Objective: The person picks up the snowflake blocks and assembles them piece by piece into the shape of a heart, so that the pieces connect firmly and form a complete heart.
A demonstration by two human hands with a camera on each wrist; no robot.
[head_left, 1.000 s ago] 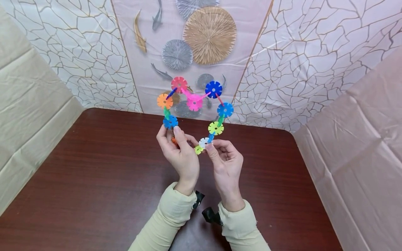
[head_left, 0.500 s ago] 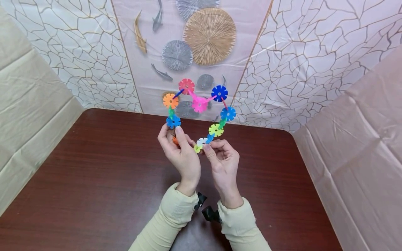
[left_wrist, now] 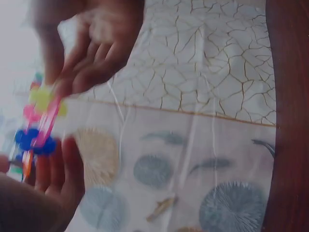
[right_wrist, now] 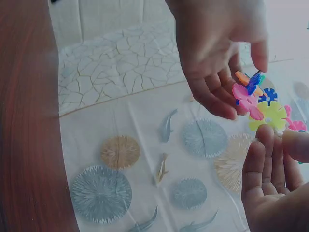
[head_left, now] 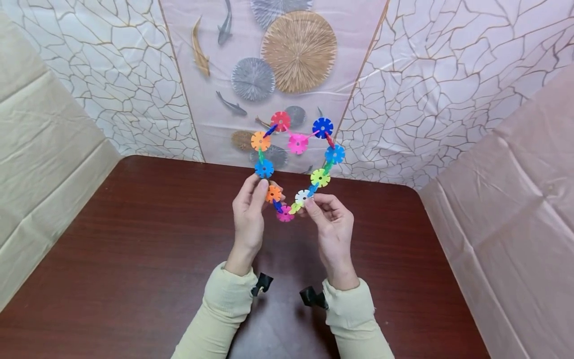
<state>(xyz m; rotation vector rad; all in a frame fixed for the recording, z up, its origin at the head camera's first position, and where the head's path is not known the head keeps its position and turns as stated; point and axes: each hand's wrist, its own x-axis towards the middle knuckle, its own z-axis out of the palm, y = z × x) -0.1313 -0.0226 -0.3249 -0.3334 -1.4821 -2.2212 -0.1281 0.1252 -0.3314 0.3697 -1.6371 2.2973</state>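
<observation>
A heart-shaped ring of notched plastic discs [head_left: 298,143], linked edge to edge in several colours, hangs upright above the table between both hands. My left hand [head_left: 248,214] pinches its lower left side, thumb close to a blue disc [head_left: 264,168] and an orange disc [head_left: 273,193]. On the lower right, my right hand [head_left: 334,227] pinches a white disc [head_left: 302,196] between thumb and fingers. A magenta disc [head_left: 285,214] forms the bottom tip, beside a yellow-green disc [right_wrist: 270,116]. Some fingertips are hidden behind the ring; the left wrist view is blurred.
The dark red-brown table [head_left: 134,279] lies below the hands. A patterned backdrop [head_left: 300,50] with fish and round motifs stands behind it, with beige cloth walls [head_left: 511,199] on either side. Black wrist-worn pieces [head_left: 314,297] sit at both cuffs.
The ring has shifted right and turned to face the camera more squarely. My left hand has turned and moved off the lower part, so the orange and magenta discs now show.
</observation>
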